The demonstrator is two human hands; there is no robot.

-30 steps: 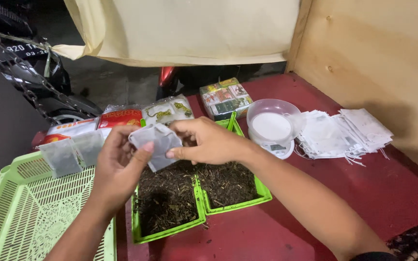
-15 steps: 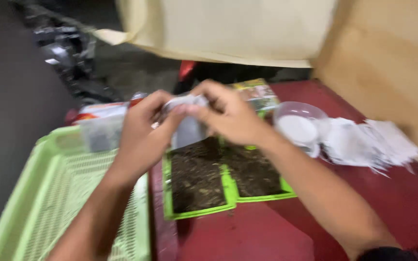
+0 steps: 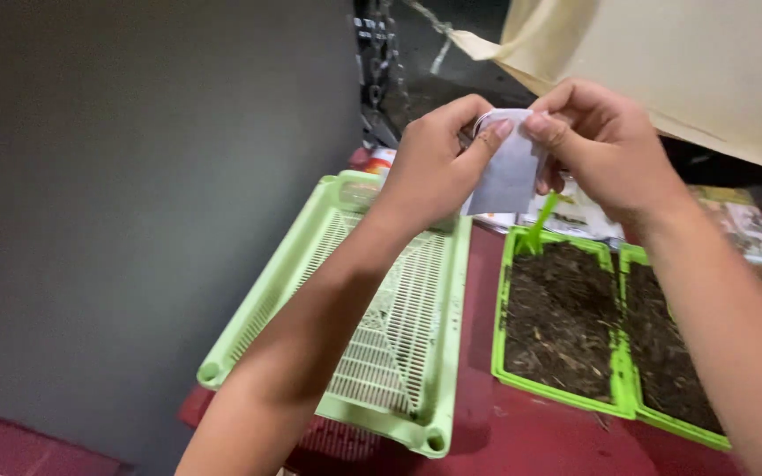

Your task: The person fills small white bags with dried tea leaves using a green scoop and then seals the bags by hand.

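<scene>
Both my grips, left hand (image 3: 429,172) and right hand (image 3: 601,145), pinch the small white pouch (image 3: 509,172) at its top above the green tray of dark leaf (image 3: 562,322), pouch not yet set down.

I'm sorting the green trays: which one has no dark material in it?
The slotted light green basket tray on the left, under the left hand. The two brighter green trays to its right hold dark loose material.

the slatted basket (image 3: 399,344) lies at the bench's (image 3: 540,441) left edge. right of it, two trays of loose tea sit side by side, touching: the left tray (image 3: 559,326), then the right tray (image 3: 672,361). a small scoop (image 3: 540,225) stands in the left tray's far end. behind the trays lie printed packets (image 3: 743,225). above the basket's far right corner, the left hand (image 3: 438,163) and right hand (image 3: 601,141) hold a sachet (image 3: 509,172) between them.
</scene>
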